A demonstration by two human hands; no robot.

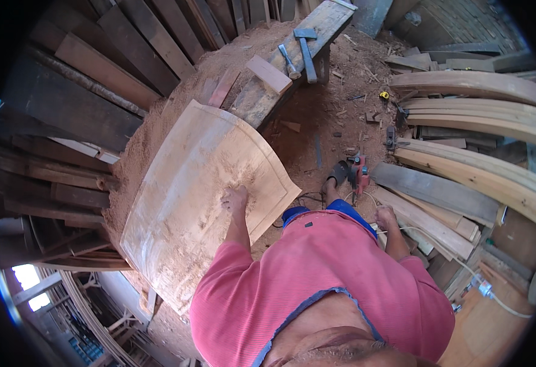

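A wide, pale wooden panel (182,165) with a curved end and a line along its border lies to my left. My left hand (235,199) rests on it among loose wood shavings (238,177), its fingers seemingly spread on the surface. At my right side, my right hand (385,216) hangs with its fingers curled in; whatever they may hold is hidden. A pale power cord (418,230) runs close by that hand. On the floor near my foot stands a red power tool (359,174), apparently an electric planer.
A hammer (306,52), a chisel (289,63) and a wood block (269,74) lie on a narrow bench (253,101) ahead. Curved timbers (476,116) are stacked at right, planks (97,64) lean at left. Sawdust covers the floor; a cord connector (483,285) lies at lower right.
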